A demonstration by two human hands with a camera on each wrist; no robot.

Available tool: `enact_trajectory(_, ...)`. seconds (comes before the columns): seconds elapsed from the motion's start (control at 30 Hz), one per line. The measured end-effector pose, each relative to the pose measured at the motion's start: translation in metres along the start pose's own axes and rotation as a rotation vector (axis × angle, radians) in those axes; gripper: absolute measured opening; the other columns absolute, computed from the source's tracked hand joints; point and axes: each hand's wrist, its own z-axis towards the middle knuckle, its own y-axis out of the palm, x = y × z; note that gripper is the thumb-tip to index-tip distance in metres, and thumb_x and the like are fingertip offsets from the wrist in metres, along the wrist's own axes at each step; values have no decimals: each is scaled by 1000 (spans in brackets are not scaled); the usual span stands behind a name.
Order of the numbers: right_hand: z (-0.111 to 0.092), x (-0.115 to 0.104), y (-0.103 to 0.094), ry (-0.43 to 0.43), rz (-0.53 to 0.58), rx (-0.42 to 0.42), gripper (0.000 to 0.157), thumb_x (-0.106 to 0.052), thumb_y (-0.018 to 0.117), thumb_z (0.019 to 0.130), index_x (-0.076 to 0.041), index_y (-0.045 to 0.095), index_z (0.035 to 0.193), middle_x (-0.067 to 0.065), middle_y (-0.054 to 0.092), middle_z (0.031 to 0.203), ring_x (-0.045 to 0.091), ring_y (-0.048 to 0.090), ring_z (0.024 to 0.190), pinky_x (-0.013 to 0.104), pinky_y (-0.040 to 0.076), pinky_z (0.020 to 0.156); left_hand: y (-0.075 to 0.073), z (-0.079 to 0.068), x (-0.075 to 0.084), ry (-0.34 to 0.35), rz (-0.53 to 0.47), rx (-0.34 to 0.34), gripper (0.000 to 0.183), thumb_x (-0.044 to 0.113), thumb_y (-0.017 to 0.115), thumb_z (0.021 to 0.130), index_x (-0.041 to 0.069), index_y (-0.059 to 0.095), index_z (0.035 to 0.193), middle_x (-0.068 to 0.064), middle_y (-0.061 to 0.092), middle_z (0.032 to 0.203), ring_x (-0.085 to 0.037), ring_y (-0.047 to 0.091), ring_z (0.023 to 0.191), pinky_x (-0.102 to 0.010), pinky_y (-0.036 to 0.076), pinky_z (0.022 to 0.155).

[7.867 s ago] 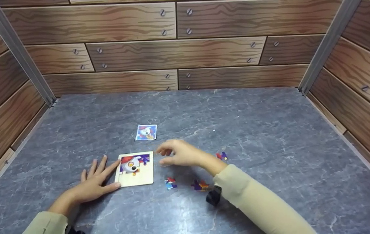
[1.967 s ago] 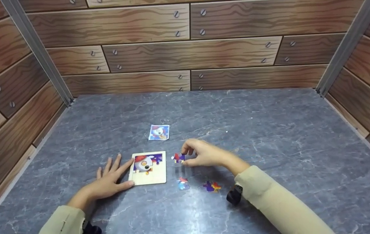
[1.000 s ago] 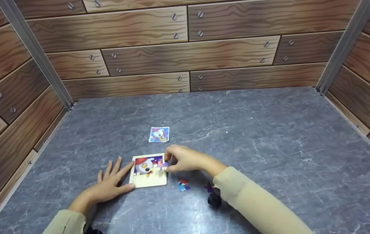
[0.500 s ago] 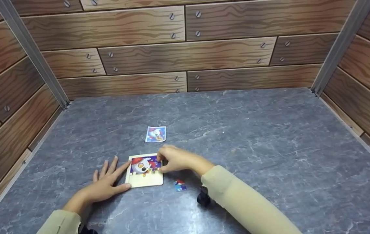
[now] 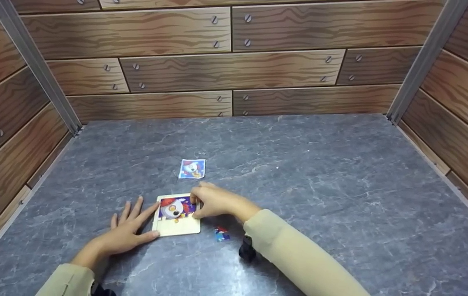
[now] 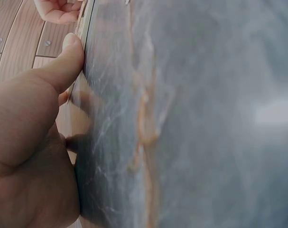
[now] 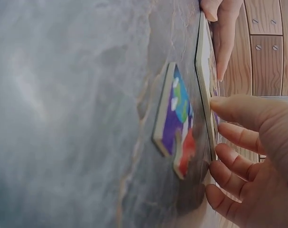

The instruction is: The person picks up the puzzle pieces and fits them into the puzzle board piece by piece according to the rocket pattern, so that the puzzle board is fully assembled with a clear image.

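A pale wooden puzzle board [image 5: 178, 228] lies on the table, its upper part filled with a cartoon picture of a white face in a red hat. My left hand [image 5: 123, 235] lies flat with fingers spread, index finger and thumb touching the board's left edge. At the board's right side, my right hand [image 5: 215, 201] pinches a purple-and-red puzzle piece [image 5: 189, 209] between thumb and fingers, down against the picture; the fingers partly cover it. A loose blue, purple and red puzzle piece [image 7: 174, 114] rests on the table beside the board, below my right hand in the head view.
A small printed picture card [image 5: 192, 169] with the same cartoon lies behind the board. Wood-plank patterned walls [image 5: 176, 74] enclose the grey marbled table [image 5: 320, 197] at the back and sides. A black wrist camera [image 5: 247, 248] sits under the right sleeve.
My right hand has picked up the purple-and-red piece from the right and carried it left onto the board. The purple-and-orange piece is now hidden behind the right arm. The left hand stays put.
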Motion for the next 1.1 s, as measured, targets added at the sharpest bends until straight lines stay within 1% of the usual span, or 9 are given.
enact_trajectory(0.13,2,-3,0,-33,-15,-3,34,-24,75,77,-18,65,109,-2,48,89,12,44,83,24,40,72,-1,-2,-2,5,5,10,78,56,54,87,26,19,150,-22,-11,152,-47,-20,132,-70,-16,93)
enact_trajectory(0.23,3,-4,1,-56,-24,-8,37,-23,75,78,-23,67,114,-1,47,88,12,42,81,23,38,70,0,-3,-3,2,3,11,78,56,54,87,26,19,150,-22,-11,152,-47,-20,132,-69,-16,93)
enact_trajectory(0.4,4,-4,1,-77,-30,0,35,-22,74,79,-23,69,114,-3,43,86,11,39,78,22,35,67,0,-2,-4,-8,-6,3,78,57,53,87,27,18,150,-21,-11,152,-46,-21,133,-69,-16,93)
enact_trajectory(0.57,3,-2,2,-80,-16,-1,33,-25,74,80,-23,70,113,-4,40,84,11,37,76,22,33,66,-1,-1,-3,-2,0,6,78,57,53,87,26,19,150,-21,-10,152,-46,-20,133,-70,-15,93)
enact_trajectory(0.73,2,2,2,-69,15,-3,32,-26,73,81,-23,70,112,0,45,86,12,37,76,23,33,65,-1,1,-1,9,17,17,78,57,53,87,26,20,150,-21,-10,153,-45,-20,134,-69,-15,95)
enact_trajectory(0.9,3,3,3,-56,38,9,30,-26,75,79,-20,72,109,0,49,88,11,42,79,23,36,68,1,1,-1,16,21,27,78,56,54,87,26,19,150,-21,-10,152,-45,-20,134,-68,-16,95)
enact_trajectory(1.1,3,2,3,-47,25,16,32,-26,75,79,-21,70,111,1,49,88,12,43,79,24,37,68,2,0,-1,23,19,39,78,56,54,87,26,20,150,-21,-9,153,-45,-19,134,-68,-16,95)
